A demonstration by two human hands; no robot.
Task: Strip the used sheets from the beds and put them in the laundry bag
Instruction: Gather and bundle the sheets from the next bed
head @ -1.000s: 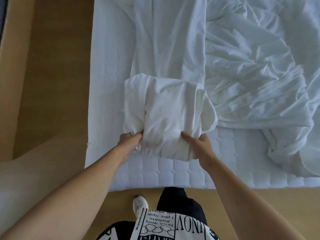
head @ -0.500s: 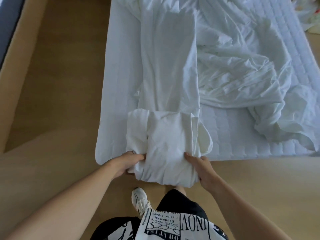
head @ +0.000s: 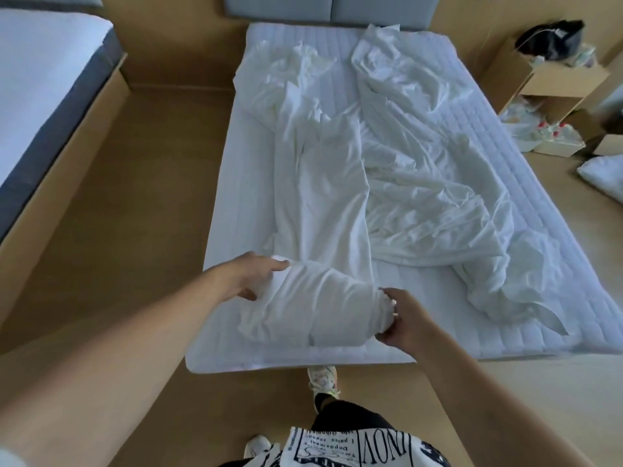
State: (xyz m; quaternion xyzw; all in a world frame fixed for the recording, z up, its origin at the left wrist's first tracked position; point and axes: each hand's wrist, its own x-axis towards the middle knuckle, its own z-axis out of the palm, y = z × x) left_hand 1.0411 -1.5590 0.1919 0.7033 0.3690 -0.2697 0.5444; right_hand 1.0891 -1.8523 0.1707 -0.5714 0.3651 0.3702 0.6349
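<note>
A white sheet [head: 320, 183] lies crumpled along the quilted mattress [head: 526, 183], its near end rolled into a thick bundle [head: 317, 308] at the foot of the bed. My left hand [head: 251, 276] holds the bundle's left end, fingers over the top and thumb underneath. On the bundle's right end my right hand [head: 401, 320] has its fingers curled round the cloth. A second loose mass of white sheet [head: 435, 197] spreads over the right half of the mattress. No laundry bag shows that I can tell.
Another bed [head: 43, 106] stands at the left across a strip of wooden floor [head: 135, 197]. Cardboard boxes [head: 553, 82] with a black bag [head: 553, 38] and packets sit at the back right. A white pillow [head: 603, 173] lies on the floor at right. My shoe [head: 322, 379] is under the mattress edge.
The view has lifted and pulled back, showing the whole bed. The folded end is now rolled up further onto the mattress, and both hands have shifted from its near edge to its two ends.
</note>
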